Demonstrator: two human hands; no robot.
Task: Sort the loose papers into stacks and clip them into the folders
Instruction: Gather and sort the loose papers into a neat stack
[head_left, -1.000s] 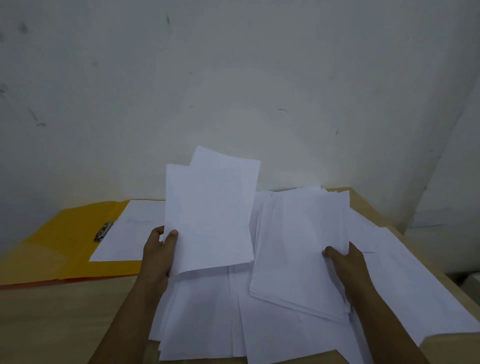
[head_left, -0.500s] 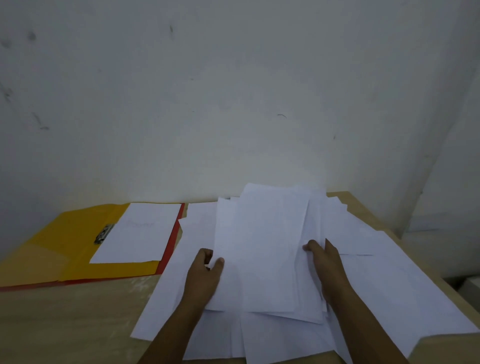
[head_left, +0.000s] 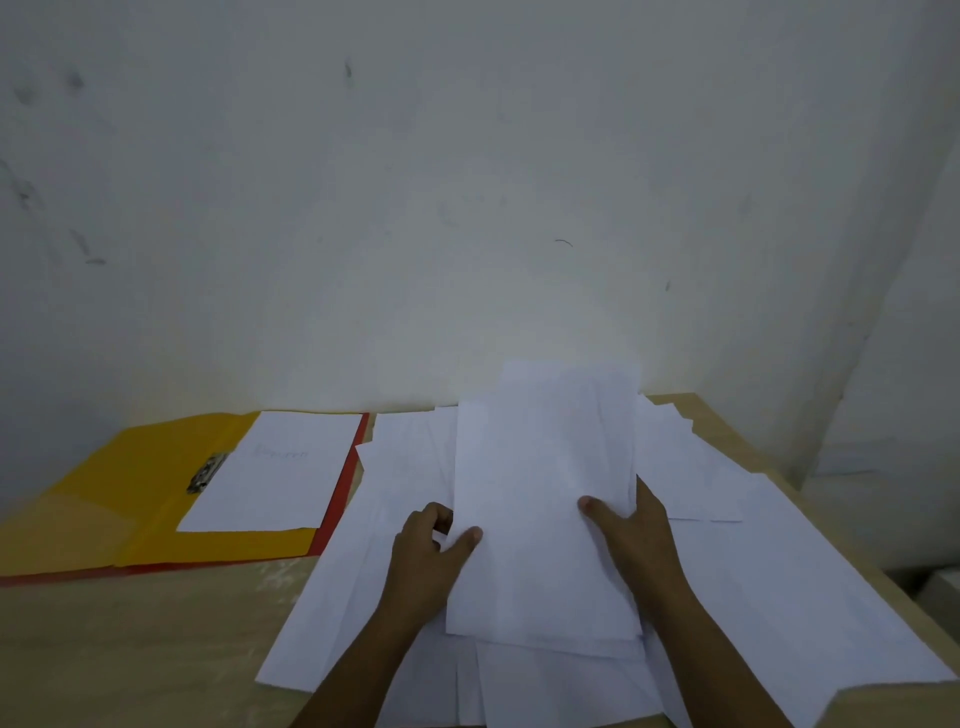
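A second ago your left hand (head_left: 428, 558) held a small bundle of white paper sheets (head_left: 545, 499) raised beside the open yellow cardboard folder (head_left: 130, 499); you have since carried it away from the folder and lowered it onto the loose white papers (head_left: 779, 597). Your right hand (head_left: 634, 535) has shifted toward the folder and now grips the bundle's other edge, thumb on top.

White loose papers (head_left: 727, 545) sprawl overlapping beside an open yellow folder (head_left: 130, 488) holding one clipped sheet (head_left: 275, 473).
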